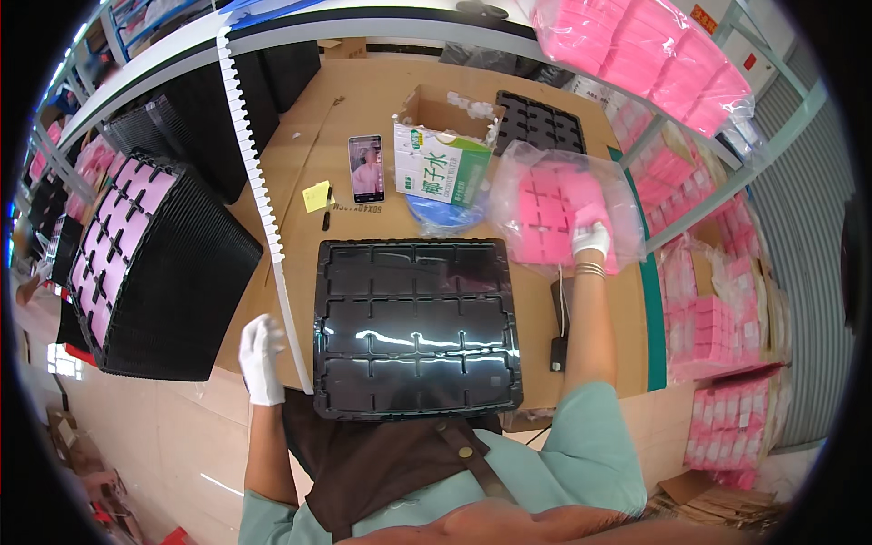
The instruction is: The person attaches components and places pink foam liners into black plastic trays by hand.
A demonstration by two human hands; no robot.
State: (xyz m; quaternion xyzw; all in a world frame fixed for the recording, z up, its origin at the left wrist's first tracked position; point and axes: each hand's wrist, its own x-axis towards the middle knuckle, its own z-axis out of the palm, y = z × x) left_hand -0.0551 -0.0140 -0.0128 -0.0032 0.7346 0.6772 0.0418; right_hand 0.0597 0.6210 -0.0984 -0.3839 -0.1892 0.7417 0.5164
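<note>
My right hand (592, 239), in a white glove, reaches into a clear plastic bag (629, 213) at the right of the table. Its fingers are closed on a pink foam piece (589, 214), on top of a stack of pink foam blocks (542, 202) with cross-shaped slots. A glossy black plastic tray (416, 318), divided into shallow compartments, lies flat in front of me. Beside its left edge my gloved left hand (262, 359) hangs in the air, fingers apart and holding nothing.
Behind the tray stand an open carton (440, 163), a blue roll in plastic (443, 214), a phone (367, 168) and yellow sticky notes (317, 196). A tall stack of black trays (182, 282) rises at left. A metal shelf rail (263, 200) crosses the left side; bagged pink foam (645, 59) sits overhead.
</note>
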